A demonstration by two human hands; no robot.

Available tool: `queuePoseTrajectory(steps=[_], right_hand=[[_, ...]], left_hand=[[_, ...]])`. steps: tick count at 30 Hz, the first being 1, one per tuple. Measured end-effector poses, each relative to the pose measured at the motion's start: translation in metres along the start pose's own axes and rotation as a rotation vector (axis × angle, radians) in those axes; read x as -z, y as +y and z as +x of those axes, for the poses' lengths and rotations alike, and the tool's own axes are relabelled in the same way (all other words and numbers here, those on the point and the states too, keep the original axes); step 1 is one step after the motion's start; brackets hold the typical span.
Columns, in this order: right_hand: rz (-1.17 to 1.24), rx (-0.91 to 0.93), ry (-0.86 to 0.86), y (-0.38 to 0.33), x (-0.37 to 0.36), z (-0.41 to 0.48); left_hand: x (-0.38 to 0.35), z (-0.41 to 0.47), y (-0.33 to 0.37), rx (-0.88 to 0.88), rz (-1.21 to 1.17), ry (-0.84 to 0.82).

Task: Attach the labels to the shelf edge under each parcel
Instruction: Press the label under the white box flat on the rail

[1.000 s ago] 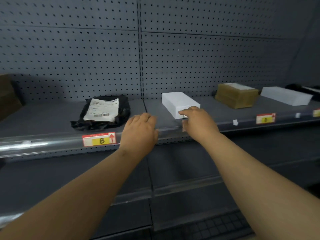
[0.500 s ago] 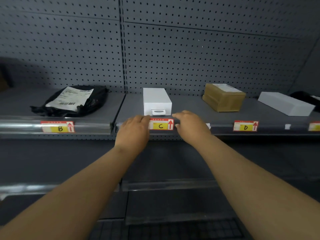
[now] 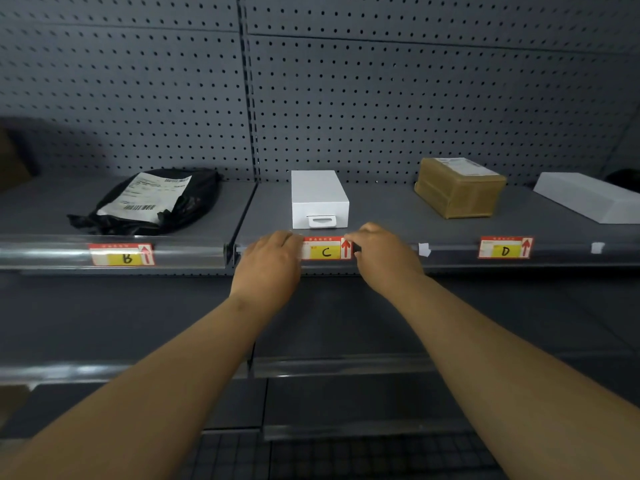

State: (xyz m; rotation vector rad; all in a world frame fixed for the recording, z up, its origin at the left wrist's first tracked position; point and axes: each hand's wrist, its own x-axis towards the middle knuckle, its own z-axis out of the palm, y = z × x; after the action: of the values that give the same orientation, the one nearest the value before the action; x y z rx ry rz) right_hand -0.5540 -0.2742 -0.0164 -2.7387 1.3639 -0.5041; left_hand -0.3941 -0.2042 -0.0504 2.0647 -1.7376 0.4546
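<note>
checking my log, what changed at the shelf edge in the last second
A second ago the right hand covered the edge under the white box and no label showed. Now the C label sits there, left hand at its left end, right hand at its right. The box, the B label and the D label stayed put.

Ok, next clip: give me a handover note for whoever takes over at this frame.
Hands: left hand and right hand both touch the ends of label C on the shelf edge, under the white box.
Done: label B sits under the black bag, label D under the brown box.
Left: finish seating C; no label in view under the far-right white parcel.
</note>
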Motion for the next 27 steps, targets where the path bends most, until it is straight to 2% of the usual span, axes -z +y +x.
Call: queuePoseTrajectory(steps=[27], right_hand=[[0.003,-0.056,-0.055,-0.006,-0.0016,-0.0039]], left_hand=[[0.001,-0.0016,-0.0061,-0.039,0.052,-0.098]])
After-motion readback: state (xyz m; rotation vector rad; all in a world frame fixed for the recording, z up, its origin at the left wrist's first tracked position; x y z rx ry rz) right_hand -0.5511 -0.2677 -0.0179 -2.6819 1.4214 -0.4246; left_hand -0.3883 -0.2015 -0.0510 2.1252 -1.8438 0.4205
